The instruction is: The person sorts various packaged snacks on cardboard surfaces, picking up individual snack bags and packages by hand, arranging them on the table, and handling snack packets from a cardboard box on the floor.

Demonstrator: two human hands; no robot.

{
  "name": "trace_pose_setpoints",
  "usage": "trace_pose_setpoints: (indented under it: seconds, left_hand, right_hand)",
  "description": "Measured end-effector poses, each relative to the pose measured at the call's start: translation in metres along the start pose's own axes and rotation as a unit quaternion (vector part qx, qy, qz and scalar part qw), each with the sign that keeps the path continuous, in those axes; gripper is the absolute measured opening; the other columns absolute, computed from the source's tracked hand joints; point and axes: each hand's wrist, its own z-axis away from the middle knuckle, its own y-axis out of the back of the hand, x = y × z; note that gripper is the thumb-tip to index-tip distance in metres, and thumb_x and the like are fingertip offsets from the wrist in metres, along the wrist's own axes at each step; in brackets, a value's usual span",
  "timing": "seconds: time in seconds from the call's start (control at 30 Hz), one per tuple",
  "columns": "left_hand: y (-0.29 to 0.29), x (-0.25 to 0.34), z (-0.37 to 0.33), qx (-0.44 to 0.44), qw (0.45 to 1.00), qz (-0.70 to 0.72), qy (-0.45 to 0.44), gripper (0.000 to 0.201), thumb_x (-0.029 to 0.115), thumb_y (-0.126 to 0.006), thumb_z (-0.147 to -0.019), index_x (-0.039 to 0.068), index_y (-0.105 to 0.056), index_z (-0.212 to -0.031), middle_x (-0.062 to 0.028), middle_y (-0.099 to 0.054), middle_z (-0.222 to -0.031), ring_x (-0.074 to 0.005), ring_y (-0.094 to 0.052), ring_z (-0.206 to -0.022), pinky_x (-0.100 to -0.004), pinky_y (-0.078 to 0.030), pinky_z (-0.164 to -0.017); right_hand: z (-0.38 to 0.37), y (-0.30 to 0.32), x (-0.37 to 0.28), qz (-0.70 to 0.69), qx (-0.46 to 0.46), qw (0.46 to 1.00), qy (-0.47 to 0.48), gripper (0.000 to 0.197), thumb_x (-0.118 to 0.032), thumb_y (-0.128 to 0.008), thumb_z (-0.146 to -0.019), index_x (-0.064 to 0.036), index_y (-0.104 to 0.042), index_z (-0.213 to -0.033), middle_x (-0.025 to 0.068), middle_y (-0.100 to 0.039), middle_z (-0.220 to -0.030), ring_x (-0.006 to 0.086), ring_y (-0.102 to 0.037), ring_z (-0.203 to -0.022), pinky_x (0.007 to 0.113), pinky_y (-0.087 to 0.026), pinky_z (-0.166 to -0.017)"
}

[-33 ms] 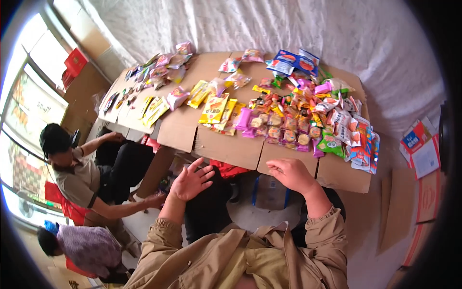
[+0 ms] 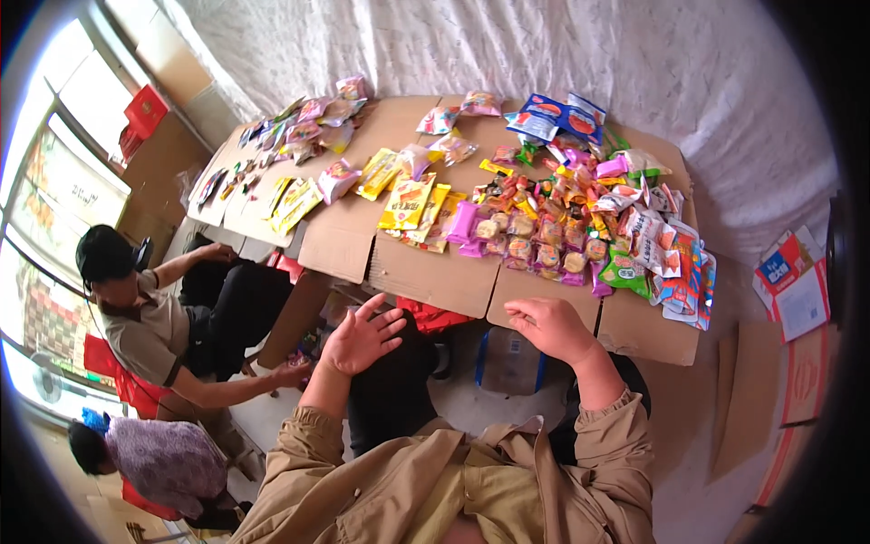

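Observation:
My left hand is raised in front of the near table edge, palm up and turned inward, fingers spread, with nothing in it. Level with it, my right hand hovers by the cardboard-covered table, back upward, fingers loosely bent and pointing left. No held thing shows in it, though its palm is hidden. Both hands are apart from the snacks. Beyond the right hand lies a heap of small wrapped cakes and sweets, with a green packet at its near side. Yellow packets lie farther left.
Blue bags lie at the far side, more small packets at the far left. Two people sit at left; one person reaches toward the space under the table. A blue-edged clear container stands beneath it. Cardboard boxes stand at right.

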Motion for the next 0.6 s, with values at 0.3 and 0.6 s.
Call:
trace_pose_setpoints:
  seconds: [0.3, 0.6]
  left_hand:
    - [0.002, 0.001, 0.006, -0.004, 1.000, 0.002, -0.008, 0.077, 0.053, -0.066, -0.091, 0.019, -0.034, -0.152, -0.0167, -0.044, -0.149, -0.0319, -0.042, -0.138, -0.0497, -0.038, -0.110]
    - [0.001, -0.011, 0.000, -0.054, 0.998, 0.017, -0.004, 0.073, 0.048, -0.065, -0.093, 0.020, -0.034, -0.153, -0.0146, -0.044, -0.149, -0.0297, -0.042, -0.138, -0.0474, -0.040, -0.110]
  right_hand:
    - [0.006, 0.007, -0.007, 0.004, 0.024, 1.000, -0.016, 0.020, -0.014, -0.070, -0.088, -0.0045, -0.070, -0.106, 0.0147, -0.073, -0.095, 0.0320, -0.071, -0.085, 0.038, -0.056, -0.073]
    - [0.064, 0.031, -0.026, 0.008, 0.184, 0.980, -0.070, 0.013, -0.004, -0.065, -0.092, 0.0025, -0.069, -0.104, 0.0138, -0.073, -0.096, 0.0248, -0.071, -0.090, 0.035, -0.055, -0.080]
